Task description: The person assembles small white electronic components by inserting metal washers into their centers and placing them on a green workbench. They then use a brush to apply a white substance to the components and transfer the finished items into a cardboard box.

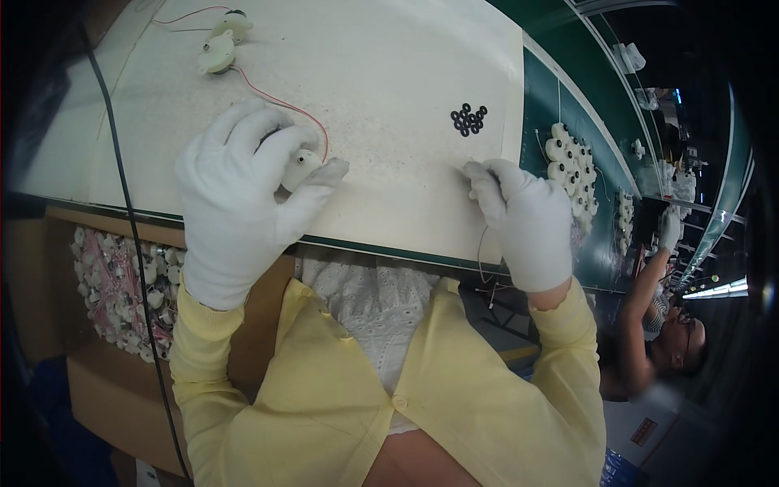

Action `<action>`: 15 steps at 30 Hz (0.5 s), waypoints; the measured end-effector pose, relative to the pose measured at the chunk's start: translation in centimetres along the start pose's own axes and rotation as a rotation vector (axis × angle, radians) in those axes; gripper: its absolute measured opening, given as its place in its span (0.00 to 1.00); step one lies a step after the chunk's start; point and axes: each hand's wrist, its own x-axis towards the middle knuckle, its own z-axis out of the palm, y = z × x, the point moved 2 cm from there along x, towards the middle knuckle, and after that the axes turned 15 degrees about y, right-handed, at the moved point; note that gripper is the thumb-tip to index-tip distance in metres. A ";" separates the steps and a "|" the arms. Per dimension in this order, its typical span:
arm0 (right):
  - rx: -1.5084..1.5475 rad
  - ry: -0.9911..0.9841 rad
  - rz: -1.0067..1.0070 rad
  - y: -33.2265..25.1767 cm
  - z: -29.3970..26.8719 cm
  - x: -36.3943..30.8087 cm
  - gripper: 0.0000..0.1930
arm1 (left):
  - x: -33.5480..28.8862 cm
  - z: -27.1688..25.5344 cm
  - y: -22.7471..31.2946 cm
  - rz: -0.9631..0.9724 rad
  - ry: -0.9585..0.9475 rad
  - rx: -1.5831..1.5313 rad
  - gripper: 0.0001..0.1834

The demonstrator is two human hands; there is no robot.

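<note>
My left hand (231, 199), in a white glove, curls round a small cream-white geared motor (300, 166) just above the white work surface. A small round shaft end faces up from the motor, and a thin red wire (282, 103) runs from near it to the far left. My right hand (531, 223), also gloved, is apart from it on the right, with thumb and forefinger drawn together. Whatever its fingertips may hold is hidden. Beyond that hand lies a cluster of small black rings (468, 120).
Two similar motors (217, 53) lie at the far left. Several motors with black rings (572, 166) stand grouped on the green surface at right. A cardboard box of wired motors (122, 284) sits below left, crossed by a black cable (134, 219). A co-worker (649, 325) is at right.
</note>
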 end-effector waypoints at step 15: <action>-0.050 -0.125 0.452 3.5 -0.2 -4.2 0.10 | 0.6 0.2 0.7 0.022 0.046 -0.037 0.15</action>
